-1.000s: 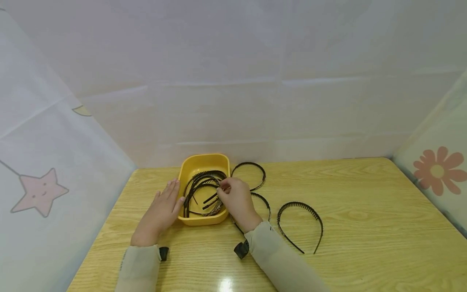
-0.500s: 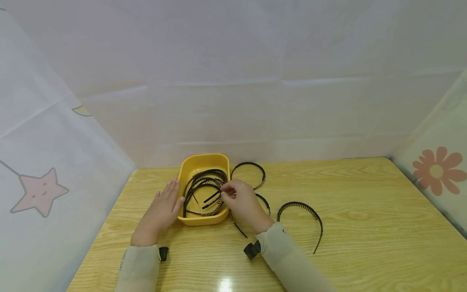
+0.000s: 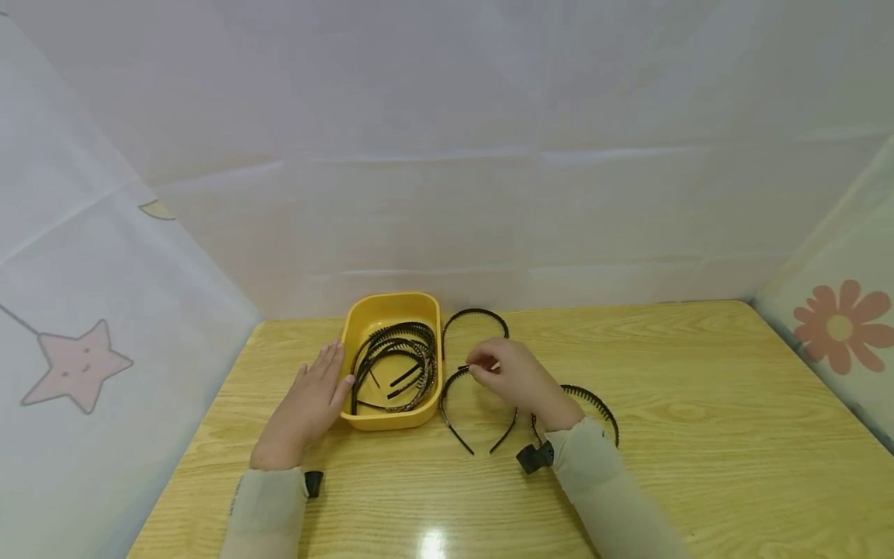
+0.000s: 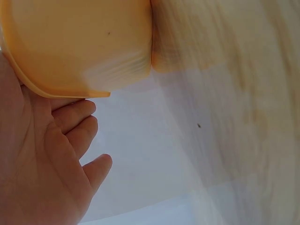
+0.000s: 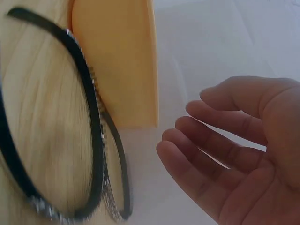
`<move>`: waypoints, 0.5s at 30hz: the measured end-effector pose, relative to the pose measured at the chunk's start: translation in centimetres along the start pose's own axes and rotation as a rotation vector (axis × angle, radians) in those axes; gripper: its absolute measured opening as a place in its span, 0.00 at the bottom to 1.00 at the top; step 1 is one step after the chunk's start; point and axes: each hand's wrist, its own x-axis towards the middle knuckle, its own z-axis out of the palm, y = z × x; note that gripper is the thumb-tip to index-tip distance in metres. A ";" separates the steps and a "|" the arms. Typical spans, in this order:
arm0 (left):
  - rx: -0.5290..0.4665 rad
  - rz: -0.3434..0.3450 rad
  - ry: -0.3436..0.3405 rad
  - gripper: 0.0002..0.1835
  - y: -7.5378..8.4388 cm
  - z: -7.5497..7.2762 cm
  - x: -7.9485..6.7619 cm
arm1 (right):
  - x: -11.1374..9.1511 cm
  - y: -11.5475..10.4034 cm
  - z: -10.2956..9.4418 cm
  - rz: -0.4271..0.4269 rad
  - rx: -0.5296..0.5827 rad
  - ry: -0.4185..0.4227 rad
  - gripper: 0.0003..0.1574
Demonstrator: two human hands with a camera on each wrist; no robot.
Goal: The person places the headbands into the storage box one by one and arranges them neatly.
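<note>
A yellow plastic bin holds several black toothed headbands, some with a patterned band. Against its left rim rests my left hand, fingers extended; the left wrist view shows that hand touching the bin's wall from outside. My right hand hovers above the table, right of the bin. Nothing lies between its loosely bent fingers in the right wrist view. Under and beside it are a front headband and a rear headband, partly hidden by the hand.
A third loose headband lies farther right on the wooden table, partly covered by the right forearm. White sheets hang behind the table and at both sides, with a printed star and flower.
My right hand has left the bin's right side and moved rightward over the loose headbands, its fingers loosened. A patterned headband now lies along the bin's right inner side. My left hand stays put.
</note>
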 end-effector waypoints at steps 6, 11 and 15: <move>-0.007 -0.003 0.000 0.35 -0.1 0.0 0.0 | -1.0 2.1 -1.6 0.035 -0.060 -0.024 0.10; -0.013 0.000 0.000 0.35 -0.2 0.1 0.1 | -1.4 3.7 -3.0 0.077 -0.099 -0.069 0.12; -0.019 0.007 -0.004 0.35 -0.2 0.1 0.1 | -1.7 4.8 -4.2 0.094 -0.107 -0.107 0.13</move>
